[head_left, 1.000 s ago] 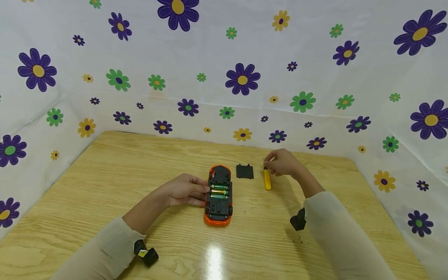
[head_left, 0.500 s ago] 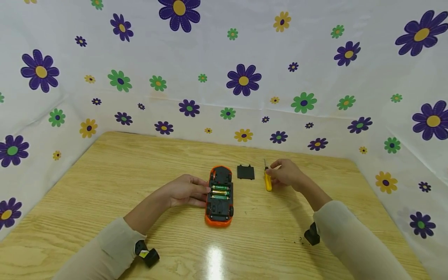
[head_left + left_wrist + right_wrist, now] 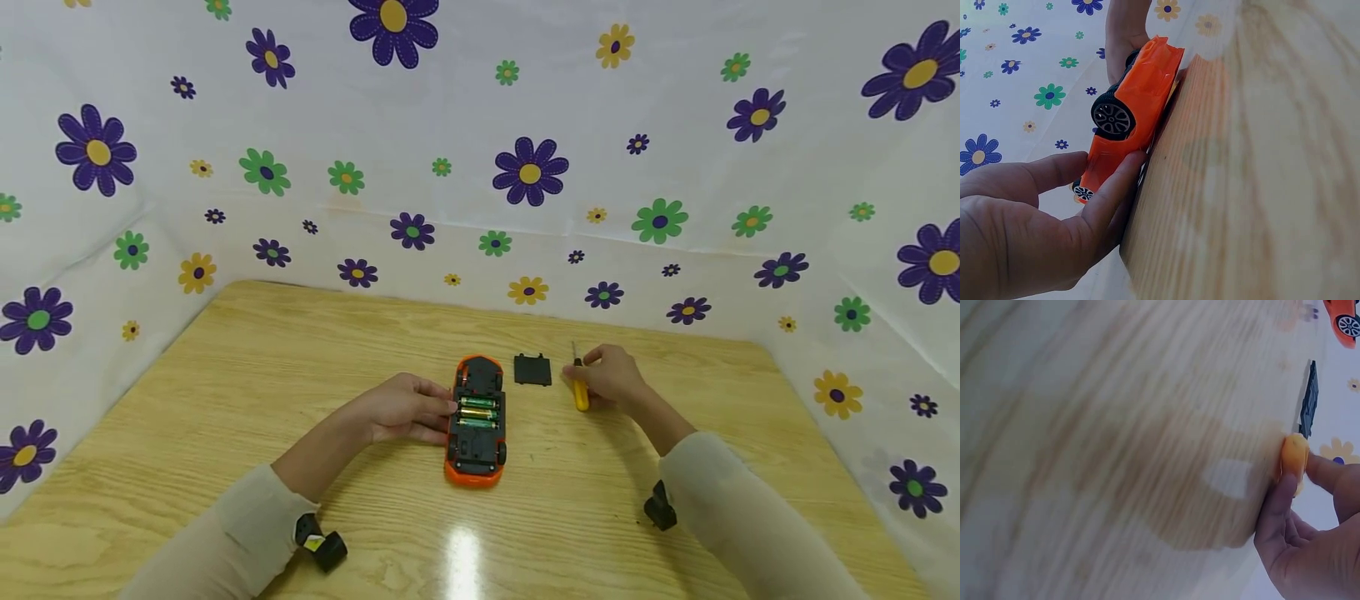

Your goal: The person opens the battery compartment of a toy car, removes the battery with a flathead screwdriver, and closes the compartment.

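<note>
One wood-grained table (image 3: 337, 333) lies before you, walled by flower-printed sheeting (image 3: 450, 108); your left hand (image 3: 403, 408) grips an upturned orange car (image 3: 477, 446), your right hand (image 3: 611, 375) pinches a yellow screwdriver (image 3: 581, 397).

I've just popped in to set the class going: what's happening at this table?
Someone is busy at a pale wooden table with an orange toy car that lies underside up, three green-and-gold cylindrical batteries exposed in it. The left hand holds the car by its side, while the right hand pinches a yellow-handled screwdriver, its shaft pointing away from them. A flat black rectangular panel lies between car and screwdriver.
</note>
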Tool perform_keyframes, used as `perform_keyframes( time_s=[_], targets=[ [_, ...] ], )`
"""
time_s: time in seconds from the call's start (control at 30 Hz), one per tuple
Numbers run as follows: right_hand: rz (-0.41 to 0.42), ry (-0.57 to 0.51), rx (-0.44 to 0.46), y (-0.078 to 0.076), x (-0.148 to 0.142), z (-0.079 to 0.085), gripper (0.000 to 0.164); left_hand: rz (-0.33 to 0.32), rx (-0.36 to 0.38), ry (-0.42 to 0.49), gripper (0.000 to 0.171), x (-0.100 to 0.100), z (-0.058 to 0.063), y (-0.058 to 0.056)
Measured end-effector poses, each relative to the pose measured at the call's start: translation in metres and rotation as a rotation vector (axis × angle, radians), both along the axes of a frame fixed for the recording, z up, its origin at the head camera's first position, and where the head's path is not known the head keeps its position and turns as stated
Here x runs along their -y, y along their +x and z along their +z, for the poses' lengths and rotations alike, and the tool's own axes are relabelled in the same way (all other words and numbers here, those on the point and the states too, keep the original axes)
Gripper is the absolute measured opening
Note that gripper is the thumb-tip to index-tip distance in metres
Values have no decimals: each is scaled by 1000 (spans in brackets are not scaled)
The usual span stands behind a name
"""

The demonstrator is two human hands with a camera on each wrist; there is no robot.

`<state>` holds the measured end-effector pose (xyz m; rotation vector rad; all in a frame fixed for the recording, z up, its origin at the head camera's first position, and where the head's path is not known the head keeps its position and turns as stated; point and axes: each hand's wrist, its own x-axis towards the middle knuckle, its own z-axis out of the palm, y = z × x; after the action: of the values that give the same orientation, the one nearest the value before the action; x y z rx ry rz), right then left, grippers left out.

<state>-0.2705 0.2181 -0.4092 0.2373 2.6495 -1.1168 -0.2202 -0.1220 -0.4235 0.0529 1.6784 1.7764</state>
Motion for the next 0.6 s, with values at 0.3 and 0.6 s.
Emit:
perform_keyframes(
  time_s=[0.3,0.6],
  targets=[
    [69,56,-71,1,1,1,44,2,8,8,42,-1,1,0],
    [152,62,-108,4,-5,6,34,-5,-2,3,45,0,0,-1]
  ],
)
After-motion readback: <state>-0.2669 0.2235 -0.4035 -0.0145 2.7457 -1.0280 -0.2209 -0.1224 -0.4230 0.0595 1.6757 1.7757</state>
